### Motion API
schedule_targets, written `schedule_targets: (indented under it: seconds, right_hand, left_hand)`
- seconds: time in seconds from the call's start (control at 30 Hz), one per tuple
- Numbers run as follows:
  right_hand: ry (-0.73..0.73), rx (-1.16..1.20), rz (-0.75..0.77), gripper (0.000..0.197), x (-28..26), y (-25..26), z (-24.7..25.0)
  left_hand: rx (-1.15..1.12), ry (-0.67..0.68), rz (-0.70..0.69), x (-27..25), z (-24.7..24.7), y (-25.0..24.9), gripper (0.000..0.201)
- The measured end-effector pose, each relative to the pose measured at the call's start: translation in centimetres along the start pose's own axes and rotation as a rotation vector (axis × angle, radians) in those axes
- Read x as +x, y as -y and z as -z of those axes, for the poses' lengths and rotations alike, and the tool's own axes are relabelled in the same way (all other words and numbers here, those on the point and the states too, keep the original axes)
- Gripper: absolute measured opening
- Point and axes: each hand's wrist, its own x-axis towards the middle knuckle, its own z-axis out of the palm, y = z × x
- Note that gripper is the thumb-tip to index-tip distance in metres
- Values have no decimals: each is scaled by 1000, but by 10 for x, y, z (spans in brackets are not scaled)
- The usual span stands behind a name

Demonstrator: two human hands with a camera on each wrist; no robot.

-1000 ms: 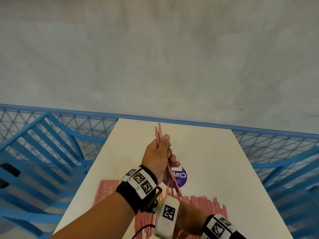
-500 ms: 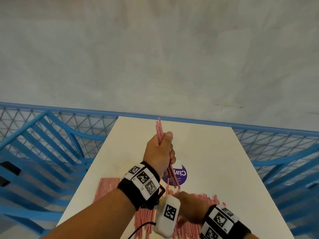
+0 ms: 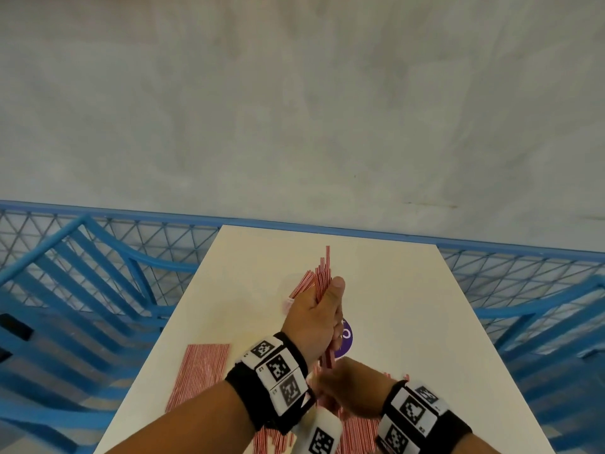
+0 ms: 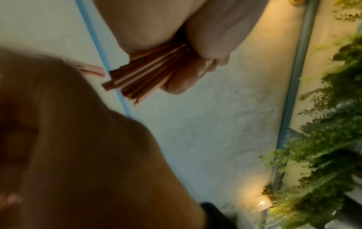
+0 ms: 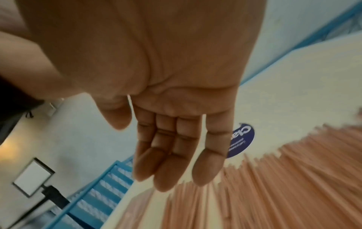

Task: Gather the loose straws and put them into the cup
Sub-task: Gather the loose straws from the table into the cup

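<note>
Red-and-white striped straws are the task objects. My left hand (image 3: 327, 306) grips a bundle of straws (image 3: 322, 276) above the middle of the white table (image 3: 409, 306), tips fanned up and away. In the left wrist view my left hand's fingers (image 4: 205, 51) curl round the bundle (image 4: 145, 74). My right hand (image 3: 343, 385) is just under the bundle's lower end, open; in the right wrist view this right hand (image 5: 176, 162) has straight fingers and an empty palm. Loose straws (image 3: 199, 371) lie at the left, with more straws (image 3: 357, 430) under my wrists. No cup is plainly visible.
A round purple sticker (image 3: 346, 337) lies on the table behind the bundle. A small pale object (image 3: 288, 304) peeks out left of my left hand. Blue chairs (image 3: 82, 306) and a blue mesh fence (image 3: 507, 263) surround the table. A grey wall stands behind.
My left hand has moved the bundle farther from me and its top has fanned out. My right hand has lifted off the straw pile to the bundle's lower end.
</note>
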Motion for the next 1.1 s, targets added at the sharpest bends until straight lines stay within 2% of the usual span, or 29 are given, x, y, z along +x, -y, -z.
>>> schedule_targets:
  seconds: [0.03,0.1,0.17,0.23,0.33,0.37,0.47,0.53,0.6,0.67,0.73,0.8,0.87,0.93,1.0,1.03,1.1]
  right_hand:
    - [-53,-108,29,29,3,-9,6]
    - [-270,-92,63,29,2,-20,27]
    - [-563,96,161,29,-6,-19,52]
    - [-733,287,291,31,-16,-3,73]
    - [-680,354,398,57,-20,20,69]
    - [-627,311,393,60,-18,26,59]
    - [-469,232,364,53,-11,32,32]
    - [-492,259,356,52,-10,31,35]
    - [-609,310,359,49,-12,31,45]
    - [-631,342,372,46,-13,32,47]
    - [-556,278,377,52,-10,32,37]
    - [-553,257,364,58,-8,29,36]
    - [-626,312,370,56,-10,23,49]
    - [-680,328,350,43,-16,16,60]
    - [-638,156,282,31,-17,8,57]
    - [-564,-29,247,30,-13,2,49]
    - [-318,-397,190,25,-2,-6,27]
  left_hand:
    - [67,3,-8,1,6,0,47]
    - [280,11,-60,4,21,3,45]
    - [641,63,-129,4,35,11,44]
    - [937,153,-129,3,42,18,45]
    - [1189,210,-164,3,37,20,39]
    - [1225,216,-194,4,31,19,36]
    - [1263,252,-237,5,19,18,31]
    - [1284,243,-237,4,18,16,32]
    - [1301,225,-235,4,19,16,33]
    - [1274,220,-273,6,16,18,32]
    - [1234,241,-310,9,9,22,33]
    - [1195,234,-301,10,8,26,36]
    - [1141,155,-230,11,18,23,42]
    - [970,30,-191,14,30,16,46]
    - [641,-83,-148,16,33,-1,45]
    - [463,-113,-124,16,30,-11,43]
    - [184,-96,-55,14,19,-30,43]
